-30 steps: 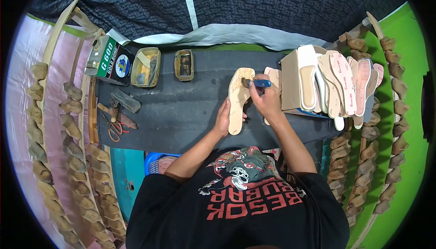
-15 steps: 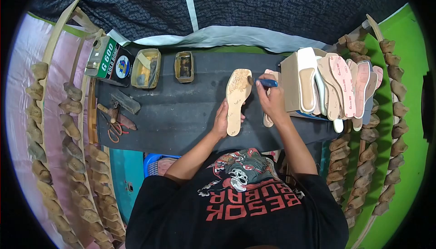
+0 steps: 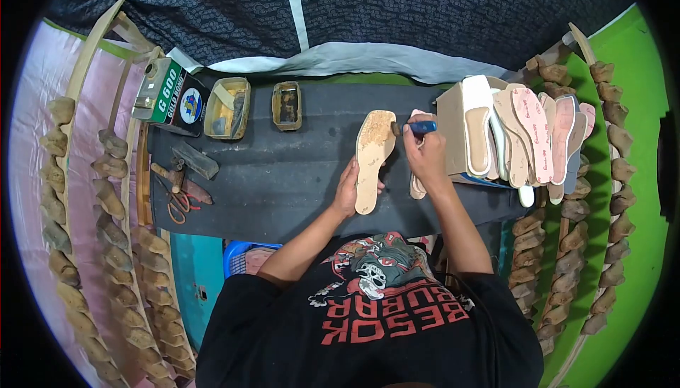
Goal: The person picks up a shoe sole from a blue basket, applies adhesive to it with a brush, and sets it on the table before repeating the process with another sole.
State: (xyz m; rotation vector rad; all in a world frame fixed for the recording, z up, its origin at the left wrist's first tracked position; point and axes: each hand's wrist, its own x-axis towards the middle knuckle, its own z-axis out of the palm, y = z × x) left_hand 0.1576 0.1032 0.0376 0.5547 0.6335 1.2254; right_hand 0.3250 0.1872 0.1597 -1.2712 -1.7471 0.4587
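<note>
A tan insole [image 3: 374,161] is raised over the dark table, its wide end away from me and coated with a brownish, wet-looking layer. My left hand [image 3: 348,188] grips it by the narrow part, thumb on top and fingertips showing at the right edge. In my right hand [image 3: 428,156] is a brush with a blue handle [image 3: 424,127], fingers closed round it. The brush's dark tip meets the insole's right edge near the wide end. Partly behind my right hand, a pinkish insole [image 3: 418,187] lies on the table.
A cardboard box [image 3: 452,126] holding several insoles [image 3: 538,133] stands at the right. Along the back left are a glue can [image 3: 170,98] and two small trays [image 3: 227,107]. Scissors [image 3: 180,202] and a hammer [image 3: 172,173] lie at the left. Racks of shoe lasts [image 3: 113,197] flank the table.
The brush has slid slightly right and toward me, along the insole's edge. The insole has tilted a little and shifted slightly right in my left hand.
</note>
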